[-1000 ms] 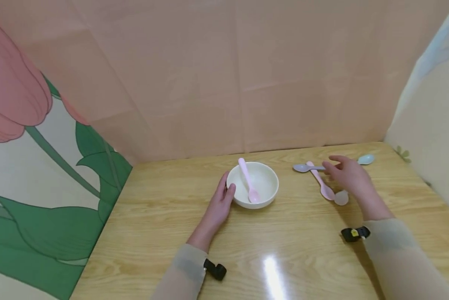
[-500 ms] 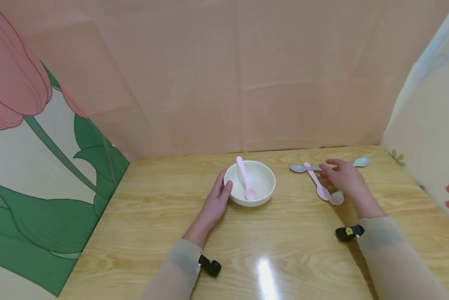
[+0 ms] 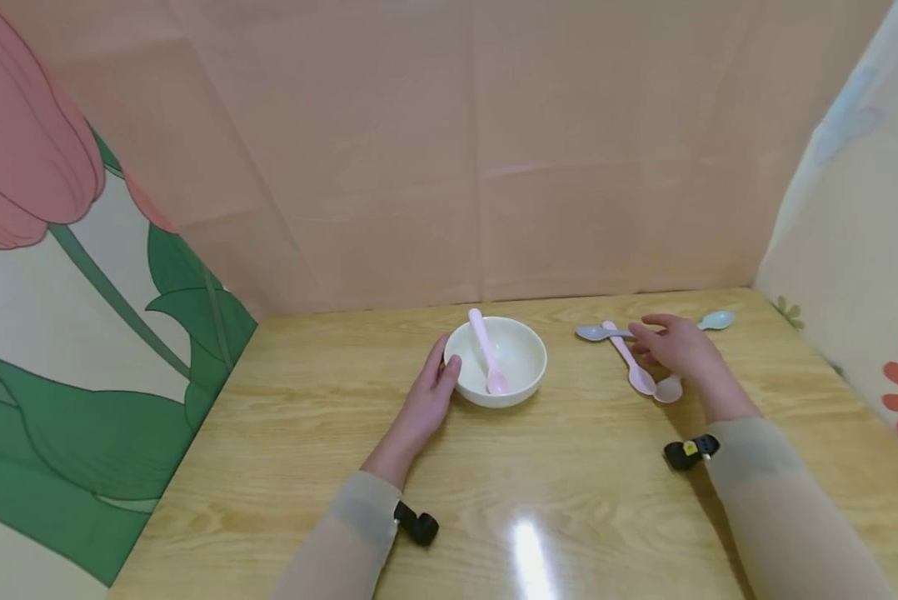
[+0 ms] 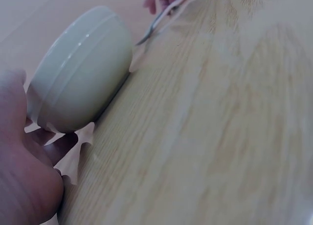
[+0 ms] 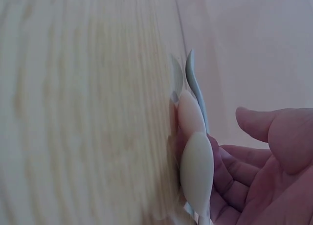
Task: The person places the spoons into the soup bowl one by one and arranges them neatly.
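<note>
A white bowl (image 3: 526, 358) stands on the wooden table, with a pink spoon (image 3: 482, 337) leaning inside it, handle past the rim. My left hand (image 3: 423, 404) holds the bowl's left side, thumb near the rim and fingers around the outer wall. On the right lie several overlapping spoons: a grey-purple spoon (image 3: 595, 332), a second pink spoon (image 3: 640, 379), a whitish spoon (image 3: 669, 389) and a light blue spoon (image 3: 716, 320). My right hand (image 3: 685, 348) is over their handles, thumb apart from the fingers; the fingertips lie by the handles in the right wrist view, contact unclear.
The wooden table (image 3: 306, 433) meets a pinkish back wall (image 3: 359, 167) just behind the bowl and spoons. A tulip-printed panel (image 3: 82, 450) borders the left side, a flower-printed panel (image 3: 854, 250) the right. A light reflection shows near the front.
The head view has shifted slightly, so everything appears a little further left. The left hand stays at the bowl. The right hand stays over the spoons, its fingers slightly lower among the handles.
</note>
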The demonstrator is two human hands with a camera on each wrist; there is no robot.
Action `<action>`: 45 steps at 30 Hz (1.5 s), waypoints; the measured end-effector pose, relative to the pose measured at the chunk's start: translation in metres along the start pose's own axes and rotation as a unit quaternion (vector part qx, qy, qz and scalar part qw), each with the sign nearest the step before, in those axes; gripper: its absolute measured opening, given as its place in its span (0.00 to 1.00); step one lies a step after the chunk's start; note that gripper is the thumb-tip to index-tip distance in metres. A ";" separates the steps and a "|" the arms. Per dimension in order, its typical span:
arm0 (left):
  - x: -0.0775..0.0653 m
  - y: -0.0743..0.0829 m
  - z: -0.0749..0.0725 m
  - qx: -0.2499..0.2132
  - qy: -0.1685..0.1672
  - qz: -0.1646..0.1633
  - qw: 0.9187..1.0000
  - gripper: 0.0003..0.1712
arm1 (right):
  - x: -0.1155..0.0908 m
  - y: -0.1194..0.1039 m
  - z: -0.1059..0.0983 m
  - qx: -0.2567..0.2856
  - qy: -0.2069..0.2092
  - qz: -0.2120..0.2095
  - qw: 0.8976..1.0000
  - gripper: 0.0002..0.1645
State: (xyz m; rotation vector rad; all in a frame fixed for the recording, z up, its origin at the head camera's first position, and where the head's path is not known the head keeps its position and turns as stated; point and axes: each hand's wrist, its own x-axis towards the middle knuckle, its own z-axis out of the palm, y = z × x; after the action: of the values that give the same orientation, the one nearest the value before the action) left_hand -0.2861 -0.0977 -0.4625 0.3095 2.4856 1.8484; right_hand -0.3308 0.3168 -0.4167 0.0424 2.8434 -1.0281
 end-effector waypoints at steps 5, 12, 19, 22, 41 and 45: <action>0.002 -0.001 -0.001 0.002 0.004 -0.007 1.000 0.34 | 0.006 -0.002 0.000 -0.002 -0.004 -0.009 1.000 0.53; 0.002 -0.002 -0.002 0.006 0.009 -0.011 1.000 0.32 | 0.013 -0.002 0.001 -0.011 -0.006 -0.006 1.000 0.47; 0.003 -0.001 -0.002 0.006 0.005 -0.019 1.000 0.32 | 0.016 -0.002 0.002 -0.012 0.001 -0.004 1.000 0.48; 0.003 0.000 -0.003 0.006 0.004 -0.015 1.000 0.33 | 0.017 -0.001 0.003 -0.012 0.002 -0.001 1.000 0.45; 0.005 -0.001 -0.002 0.011 0.011 -0.015 1.000 0.31 | 0.015 -0.006 0.003 -0.010 -0.004 0.008 1.000 0.44; 0.005 -0.002 -0.002 0.011 0.008 -0.015 1.000 0.31 | 0.014 -0.007 0.002 -0.013 -0.010 0.009 1.000 0.43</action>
State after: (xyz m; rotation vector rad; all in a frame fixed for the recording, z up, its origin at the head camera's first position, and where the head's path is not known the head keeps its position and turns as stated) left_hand -0.2916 -0.0991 -0.4632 0.2572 2.5074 1.8211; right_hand -0.3448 0.3098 -0.4157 0.0553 2.8317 -0.9836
